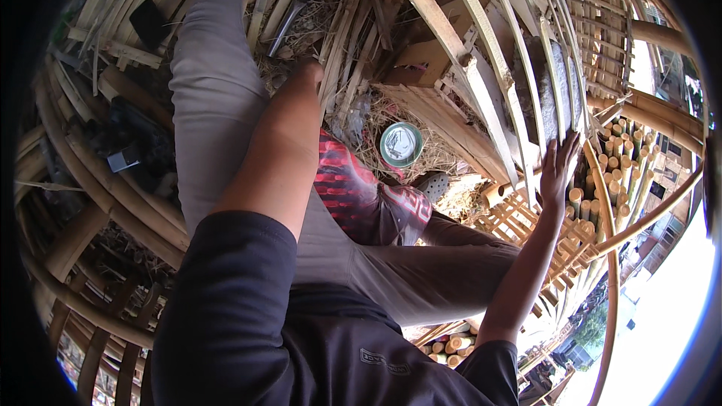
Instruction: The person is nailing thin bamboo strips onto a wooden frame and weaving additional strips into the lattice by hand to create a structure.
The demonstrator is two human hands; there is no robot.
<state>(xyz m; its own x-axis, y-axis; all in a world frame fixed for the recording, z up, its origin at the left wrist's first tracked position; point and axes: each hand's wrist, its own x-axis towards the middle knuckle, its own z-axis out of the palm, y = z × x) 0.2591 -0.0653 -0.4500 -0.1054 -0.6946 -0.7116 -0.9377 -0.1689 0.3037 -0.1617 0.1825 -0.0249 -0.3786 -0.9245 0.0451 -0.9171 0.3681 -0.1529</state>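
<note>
My right hand [557, 169] reaches out at the right with fingers stretched and lying against long split bamboo strips [505, 68]. These pale strips curve down from the top of the view and pass close by the fingertips. From the lower left comes my left arm [278, 150], its sleeve black. It ends over the straw and strips near my leg; the fingers there are hidden, so I cannot make out what they hold. Just beyond that end lies a slim metal tool [283, 34] with a dark end.
A green-rimmed round tin [401, 144] sits on straw beside a red-and-black patterned cloth [346, 180]. Past it are a wooden block [444, 124] and a cardboard box [421, 64]. Cut bamboo poles [620, 158] are stacked at right. A dark phone-like object [150, 23] lies upper left.
</note>
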